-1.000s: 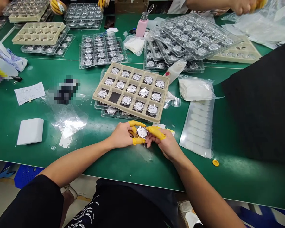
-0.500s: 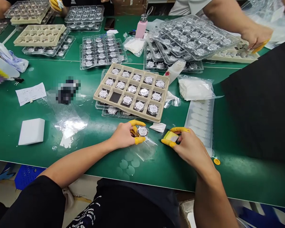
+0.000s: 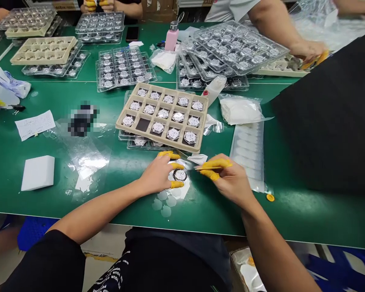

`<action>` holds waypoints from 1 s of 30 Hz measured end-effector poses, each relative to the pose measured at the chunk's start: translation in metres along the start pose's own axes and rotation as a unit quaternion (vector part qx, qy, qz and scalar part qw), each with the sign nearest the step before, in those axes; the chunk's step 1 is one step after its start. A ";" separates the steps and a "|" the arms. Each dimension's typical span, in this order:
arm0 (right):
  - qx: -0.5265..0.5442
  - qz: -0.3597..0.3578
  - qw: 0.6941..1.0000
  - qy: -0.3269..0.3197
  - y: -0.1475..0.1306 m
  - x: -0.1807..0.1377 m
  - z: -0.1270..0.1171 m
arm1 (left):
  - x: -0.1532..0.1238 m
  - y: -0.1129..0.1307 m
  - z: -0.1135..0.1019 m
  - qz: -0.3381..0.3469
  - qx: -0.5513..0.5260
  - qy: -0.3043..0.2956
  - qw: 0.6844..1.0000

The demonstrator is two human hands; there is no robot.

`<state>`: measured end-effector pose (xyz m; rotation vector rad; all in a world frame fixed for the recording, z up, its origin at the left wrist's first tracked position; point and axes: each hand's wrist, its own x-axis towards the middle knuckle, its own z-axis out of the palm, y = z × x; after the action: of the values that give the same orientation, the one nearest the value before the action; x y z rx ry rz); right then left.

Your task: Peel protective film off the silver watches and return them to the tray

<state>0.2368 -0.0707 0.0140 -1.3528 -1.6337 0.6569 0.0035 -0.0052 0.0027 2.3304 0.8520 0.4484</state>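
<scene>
My left hand (image 3: 159, 174), with yellow finger cots, is closed around a round silver watch case (image 3: 180, 175) and holds it down on a clear film with round stickers (image 3: 167, 200) on the green table. My right hand (image 3: 229, 178), also in yellow cots, pinches a thin yellow stick (image 3: 207, 168) whose tip points at the watch case from the right. Just beyond my hands lies a beige tray (image 3: 121, 121) with several watch cases in its cells and one dark cell without a case.
A white foam block (image 3: 38, 172) and loose clear film (image 3: 85, 156) lie left. A clear bag strip (image 3: 249, 150) and a black sheet (image 3: 331, 117) lie right. Stacked clear trays (image 3: 124, 67) of cases fill the far table. Other people's hands (image 3: 310, 50) work there.
My left hand lowered the watch case onto the film. My right hand left the case, reached a small yellow block to the right, and now holds a thin yellow stick toward the case.
</scene>
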 end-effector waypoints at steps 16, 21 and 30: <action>-0.201 -0.218 0.955 0.018 0.011 -0.023 0.029 | 0.001 -0.003 -0.004 0.016 -0.014 -0.023 1.000; -0.207 -0.173 0.962 0.035 0.011 -0.025 0.031 | 0.003 -0.004 -0.002 0.021 -0.011 -0.022 0.999; -0.239 -0.132 0.961 -0.040 0.008 -0.019 0.032 | 0.004 -0.003 0.002 0.014 -0.017 -0.021 1.000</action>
<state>0.2126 -0.0823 -0.0134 -1.4123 -2.0826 0.1599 0.0061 -0.0021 -0.0002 2.3151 0.7875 0.4219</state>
